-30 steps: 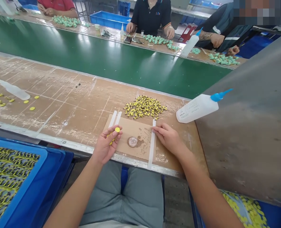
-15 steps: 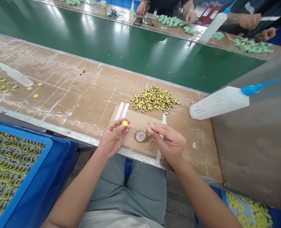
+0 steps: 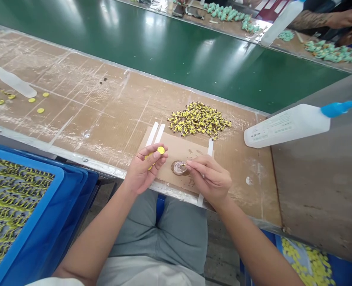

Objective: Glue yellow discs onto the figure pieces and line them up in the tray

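Left hand [image 3: 146, 169] pinching smooth, flat, round yellow disc [image 3: 161, 150]; more yellow discs [image 3: 149, 168] tucked among fingers. Right hand [image 3: 211, 176] gripping tiny, mostly hidden piece [image 3: 183, 164] at small brown-rimmed round [image 3: 178, 168], top glossy, whitish, on flat brown cardboard sheet [image 3: 176, 143]. Beyond: loose heap of spiky yellow-and-black bits [image 3: 198, 119] on scuffed brown worktop [image 3: 128, 103].

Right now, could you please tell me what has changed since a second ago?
The right hand has moved left from the right tape strip to the round dish, pinching a small piece. The left hand still holds yellow discs; the pile of small pieces stays put.
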Tool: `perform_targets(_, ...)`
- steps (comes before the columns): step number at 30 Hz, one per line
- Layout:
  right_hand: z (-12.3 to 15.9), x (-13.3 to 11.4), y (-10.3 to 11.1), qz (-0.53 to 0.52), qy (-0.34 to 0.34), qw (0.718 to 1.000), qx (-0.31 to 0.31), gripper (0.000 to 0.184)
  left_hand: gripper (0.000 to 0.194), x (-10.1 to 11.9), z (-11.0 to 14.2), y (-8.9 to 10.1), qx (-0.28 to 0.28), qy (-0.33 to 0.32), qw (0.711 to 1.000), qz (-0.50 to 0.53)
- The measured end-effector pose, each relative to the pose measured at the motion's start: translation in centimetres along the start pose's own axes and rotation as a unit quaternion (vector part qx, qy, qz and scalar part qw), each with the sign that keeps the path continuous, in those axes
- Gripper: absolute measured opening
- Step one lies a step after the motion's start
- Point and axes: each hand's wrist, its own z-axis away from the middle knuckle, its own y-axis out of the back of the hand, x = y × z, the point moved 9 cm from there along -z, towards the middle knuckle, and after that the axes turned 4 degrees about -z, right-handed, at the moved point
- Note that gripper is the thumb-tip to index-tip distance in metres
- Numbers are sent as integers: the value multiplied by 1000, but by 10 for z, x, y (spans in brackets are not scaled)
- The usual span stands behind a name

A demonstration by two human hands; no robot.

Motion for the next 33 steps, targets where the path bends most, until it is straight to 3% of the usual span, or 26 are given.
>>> perform_targets(6, 1, 1, -3, 19, 1, 1000, -21, 45, 24, 1, 0, 0, -3, -2, 1000, 0)
perform_targets(14, 0, -5, 7, 40, 11, 999, 23, 49, 23, 1, 1, -1, -7, -7, 1000, 6)
perform_targets(33, 2, -1, -5, 71, 28, 996, -47, 52, 25, 0, 1, -1, -6, 1, 1000, 7)
